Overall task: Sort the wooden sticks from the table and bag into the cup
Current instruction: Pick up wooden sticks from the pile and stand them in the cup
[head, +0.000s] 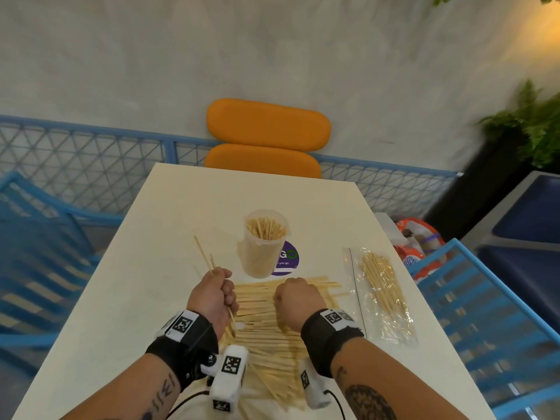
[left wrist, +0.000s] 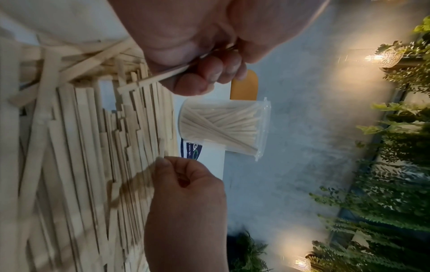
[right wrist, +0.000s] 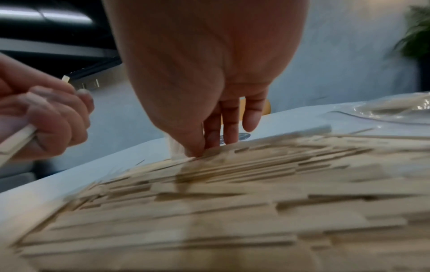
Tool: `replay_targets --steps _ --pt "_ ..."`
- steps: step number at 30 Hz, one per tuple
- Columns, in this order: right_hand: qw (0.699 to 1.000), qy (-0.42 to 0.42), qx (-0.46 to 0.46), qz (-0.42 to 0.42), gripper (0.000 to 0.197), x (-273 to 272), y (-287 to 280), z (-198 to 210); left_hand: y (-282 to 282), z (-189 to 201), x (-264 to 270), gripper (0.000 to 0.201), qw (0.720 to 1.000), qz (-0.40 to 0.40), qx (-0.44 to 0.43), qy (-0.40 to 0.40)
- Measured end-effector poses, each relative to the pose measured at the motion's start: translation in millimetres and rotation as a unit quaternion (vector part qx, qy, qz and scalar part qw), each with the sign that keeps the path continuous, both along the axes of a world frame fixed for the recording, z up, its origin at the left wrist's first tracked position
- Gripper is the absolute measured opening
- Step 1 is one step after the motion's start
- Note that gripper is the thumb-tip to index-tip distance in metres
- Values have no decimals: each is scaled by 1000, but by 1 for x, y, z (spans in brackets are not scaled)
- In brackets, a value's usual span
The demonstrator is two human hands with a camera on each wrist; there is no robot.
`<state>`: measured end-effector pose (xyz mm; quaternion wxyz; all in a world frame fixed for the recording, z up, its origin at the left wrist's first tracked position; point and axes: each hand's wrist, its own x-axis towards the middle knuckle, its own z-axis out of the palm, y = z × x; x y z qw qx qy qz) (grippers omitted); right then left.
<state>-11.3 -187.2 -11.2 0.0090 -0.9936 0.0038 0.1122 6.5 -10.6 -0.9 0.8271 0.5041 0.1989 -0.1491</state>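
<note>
A clear plastic cup [head: 265, 242] stands upright mid-table, part filled with thin wooden sticks. In front of it lies a wide pile of flat wooden sticks [head: 272, 331]. My left hand [head: 225, 294] grips a few thin sticks [head: 203, 256] in a fist at the pile's left edge, and their tips point up and away. The left wrist view shows the curled fingers [left wrist: 210, 73] round those sticks [left wrist: 153, 79], with the cup [left wrist: 223, 127] beyond. My right hand [head: 291, 295] reaches down onto the pile's far edge, thumb and forefinger [right wrist: 200, 150] pinching at a stick end there.
A clear zip bag [head: 381, 294] with more thin sticks lies flat on the white table [head: 169, 213] to the right. A purple round sticker [head: 288, 259] sits beside the cup. An orange chair [head: 266, 137] stands beyond the far edge, and blue chairs flank both sides.
</note>
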Motion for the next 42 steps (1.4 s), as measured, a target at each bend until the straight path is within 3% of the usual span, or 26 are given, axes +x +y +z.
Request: replay_targets --steps 5,7,10,16,19,21,24,26,28,30,37,42 --pt "999 16 -3 39 24 -1 -3 4 3 2 2 27 1000 7 -3 1" --pt "998 20 -12 51 15 -3 -2 2 2 0 1 27 1000 3 3 4" --pt "999 6 6 37 23 -1 -3 -4 -1 -3 -2 27 1000 -3 2 9" --pt "999 -44 14 5 23 -3 -7 7 -1 -3 -6 27 1000 -7 -5 8" --pt "982 -68 148 -94 21 -6 -16 21 -4 0 -8 27 1000 -9 -3 7" --pt "926 -103 322 -167 15 -11 -20 36 -10 2 -9 27 1000 -13 2 7" --pt "791 -106 560 -221 18 -23 -15 54 -26 7 -17 28 999 -53 3 -5" --pt "708 -76 657 -248 19 -27 -9 59 -40 12 -24 30 995 -100 9 -22" --pt "669 -63 691 -268 24 -28 -3 58 -52 18 -31 29 991 -133 -3 -34" --pt "671 -73 685 -274 22 -31 0 55 -62 25 -34 27 988 -145 -27 -44" --pt "723 -113 629 -260 12 -40 -13 53 -70 27 -30 35 976 -213 -23 -32" --pt "788 -89 573 -207 12 -42 -19 52 -69 23 -23 35 970 -241 14 -24"
